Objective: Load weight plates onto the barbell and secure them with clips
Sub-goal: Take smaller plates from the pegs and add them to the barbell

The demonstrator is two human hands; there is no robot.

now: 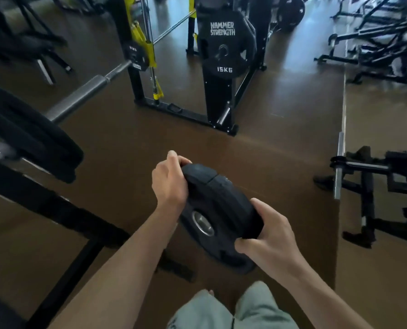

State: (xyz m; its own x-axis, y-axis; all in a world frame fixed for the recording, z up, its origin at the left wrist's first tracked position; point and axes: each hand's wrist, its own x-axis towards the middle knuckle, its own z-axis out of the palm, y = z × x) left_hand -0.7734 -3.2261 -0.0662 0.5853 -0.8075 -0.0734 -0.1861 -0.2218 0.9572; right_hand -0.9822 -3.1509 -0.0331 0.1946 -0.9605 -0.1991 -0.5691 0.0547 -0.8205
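I hold a black rubber weight plate (217, 210) with a metal centre ring in front of me, tilted, above the brown floor. My left hand (170, 180) grips its upper left rim and my right hand (267, 230) grips its lower right rim. To the left, the barbell's grey sleeve (79, 98) points toward me, bare along its visible length. Two large black plates (31, 136) sit on a bar at the left edge. No clip is visible.
A black rack with yellow straps and a 15 kg Hammer Strength plate (225, 43) stands ahead. A black frame (62, 214) runs across the lower left. More machines stand at the right (368, 186) and the far right back. Open brown floor lies between.
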